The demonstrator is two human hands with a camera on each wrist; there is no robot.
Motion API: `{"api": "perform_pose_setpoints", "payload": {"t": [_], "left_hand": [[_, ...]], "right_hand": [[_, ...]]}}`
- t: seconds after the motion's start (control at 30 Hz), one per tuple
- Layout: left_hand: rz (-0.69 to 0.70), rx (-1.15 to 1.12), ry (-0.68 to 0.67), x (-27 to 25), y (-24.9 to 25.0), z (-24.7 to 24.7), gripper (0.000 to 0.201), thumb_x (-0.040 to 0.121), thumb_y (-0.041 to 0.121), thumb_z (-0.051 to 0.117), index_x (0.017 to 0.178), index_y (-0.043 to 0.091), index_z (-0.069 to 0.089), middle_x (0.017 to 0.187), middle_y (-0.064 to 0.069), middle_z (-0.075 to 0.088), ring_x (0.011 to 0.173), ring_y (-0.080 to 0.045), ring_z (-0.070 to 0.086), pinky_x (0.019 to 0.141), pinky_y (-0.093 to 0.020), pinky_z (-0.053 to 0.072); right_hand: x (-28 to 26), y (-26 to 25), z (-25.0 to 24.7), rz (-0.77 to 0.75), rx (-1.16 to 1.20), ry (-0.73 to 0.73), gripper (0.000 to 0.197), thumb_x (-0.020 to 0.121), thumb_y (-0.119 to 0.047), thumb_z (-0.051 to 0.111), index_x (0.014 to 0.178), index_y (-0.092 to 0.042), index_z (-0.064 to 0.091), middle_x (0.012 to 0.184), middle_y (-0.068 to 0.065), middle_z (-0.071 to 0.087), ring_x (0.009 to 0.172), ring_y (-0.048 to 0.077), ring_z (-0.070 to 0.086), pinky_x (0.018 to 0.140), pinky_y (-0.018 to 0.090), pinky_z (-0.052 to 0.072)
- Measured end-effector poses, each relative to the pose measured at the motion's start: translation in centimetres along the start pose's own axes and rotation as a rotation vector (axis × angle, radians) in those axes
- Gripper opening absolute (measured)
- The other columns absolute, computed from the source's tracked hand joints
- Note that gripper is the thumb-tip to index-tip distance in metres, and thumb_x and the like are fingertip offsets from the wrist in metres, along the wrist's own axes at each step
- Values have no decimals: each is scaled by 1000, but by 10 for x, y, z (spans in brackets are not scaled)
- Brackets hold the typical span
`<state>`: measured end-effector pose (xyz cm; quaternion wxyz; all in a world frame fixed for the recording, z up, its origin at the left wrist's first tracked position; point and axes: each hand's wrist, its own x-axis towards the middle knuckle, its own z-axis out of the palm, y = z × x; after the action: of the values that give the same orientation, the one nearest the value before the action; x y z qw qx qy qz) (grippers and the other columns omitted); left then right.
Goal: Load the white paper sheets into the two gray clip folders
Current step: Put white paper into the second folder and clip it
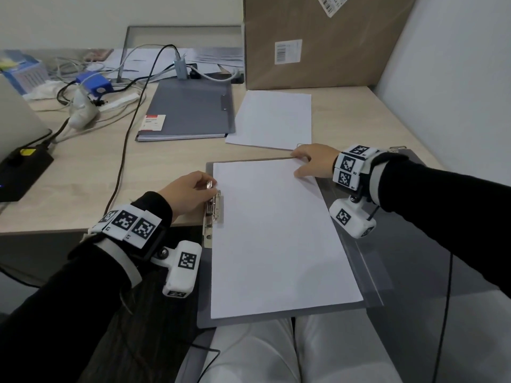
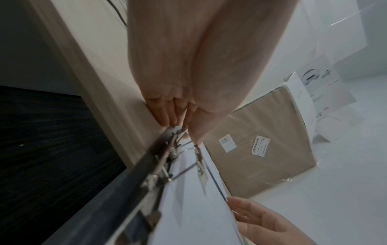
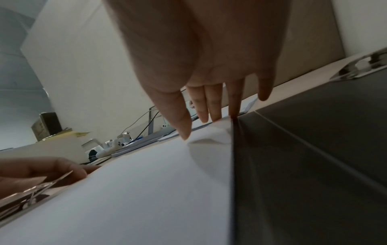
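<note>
An open gray clip folder [image 1: 362, 261] lies across the desk's front edge and my lap. A stack of white sheets [image 1: 276, 236] rests on its left half. My left hand [image 1: 206, 186] pinches the lever of the metal clip [image 1: 213, 214] at the sheets' left edge; the left wrist view shows the clip's bar [image 2: 199, 159] lifted off the paper. My right hand [image 1: 301, 164] touches the sheets' far right corner with straight fingers [image 3: 215, 116], thumb on top, and the corner buckles slightly. A second gray folder [image 1: 190, 109] lies closed further back, beside another stack of white paper [image 1: 273, 120].
A large cardboard box [image 1: 318, 37] stands behind the loose paper at the back right. Cables [image 1: 130, 125], a white power adapter [image 1: 81, 111] and a blue device [image 1: 94, 84] crowd the back left. A laptop [image 1: 16, 120] and black box [image 1: 22, 170] sit at the far left.
</note>
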<state>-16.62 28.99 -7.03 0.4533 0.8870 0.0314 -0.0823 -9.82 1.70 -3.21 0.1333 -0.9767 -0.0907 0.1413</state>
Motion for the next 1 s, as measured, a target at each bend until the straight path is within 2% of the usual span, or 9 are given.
{"api": "perform_pose_setpoints", "payload": {"t": [0.07, 0.2, 0.33, 0.5, 0.63, 0.7, 0.87, 0.93, 1.0], "left_hand": [[2, -2, 1, -1, 0, 1, 28, 90, 15, 58, 117, 10, 57, 112, 0, 58, 108, -12, 51, 102, -27, 37], [10, 38, 6, -2, 1, 0, 29, 89, 16, 58, 117, 9, 58, 108, 1, 57, 105, -13, 51, 100, -27, 37], [-2, 49, 3, -4, 3, 0, 31, 90, 18, 58, 119, 9, 57, 109, 1, 56, 110, -16, 52, 107, -33, 38], [4, -15, 39, -8, 5, 0, 24, 87, 14, 62, 111, 11, 61, 113, -5, 61, 111, -20, 56, 107, -37, 40], [27, -232, 63, -20, 10, -4, 18, 84, 6, 64, 100, 13, 64, 92, 0, 64, 91, -18, 58, 83, -27, 51], [46, -270, 73, -30, 14, -11, 11, 88, 17, 61, 95, 13, 68, 91, 4, 67, 87, -12, 58, 76, -23, 46], [20, -179, -76, -53, 8, -24, 24, 88, 30, 59, 75, 15, 74, 105, 6, 73, 104, -8, 64, 92, -27, 48], [16, -136, -157, -58, 0, -22, 9, 82, 24, 68, 81, 18, 75, 108, 4, 72, 106, -13, 65, 98, -33, 48], [29, -142, -166, -61, -6, -23, 24, 72, 35, 74, 94, 25, 72, 111, 2, 71, 110, -15, 63, 103, -40, 45]], "right_hand": [[-4, 0, 2, 3, -11, 5, 54, 88, -24, 60, 138, -15, 43, 111, -1, 48, 101, 17, 45, 78, 22, 31], [-10, 0, 3, 7, 19, -2, 67, 88, -27, 60, 147, -16, 30, 147, 3, 40, 133, 22, 40, 103, 26, 32], [-23, -6, 0, -18, 28, -6, 69, 89, -29, 59, 148, -19, 26, 154, 1, 31, 140, 20, 31, 111, 28, 26], [-55, -25, 13, -124, -102, -213, 77, 87, -47, 57, 150, -19, 23, 157, -1, 25, 143, 18, 28, 115, 28, 21], [-65, -30, 24, -98, -170, -312, 85, 89, -44, 56, 153, -22, 6, 161, -1, 0, 148, 16, 8, 116, 27, 11], [-65, -30, 24, -94, -172, -302, 85, 88, -44, 58, 153, -24, 5, 161, -1, 0, 148, 16, 10, 116, 27, 13], [-66, -31, 24, -95, -162, -280, 85, 87, -43, 60, 152, -24, 9, 161, 0, 5, 147, 16, 16, 114, 26, 16], [-67, -30, 25, -96, -150, -270, 86, 86, -42, 61, 152, -24, 10, 161, 1, 5, 147, 16, 15, 115, 26, 15], [-67, -30, 26, -92, -132, -267, 86, 85, -42, 62, 152, -24, 11, 161, 0, 5, 147, 15, 13, 115, 26, 13]]}}
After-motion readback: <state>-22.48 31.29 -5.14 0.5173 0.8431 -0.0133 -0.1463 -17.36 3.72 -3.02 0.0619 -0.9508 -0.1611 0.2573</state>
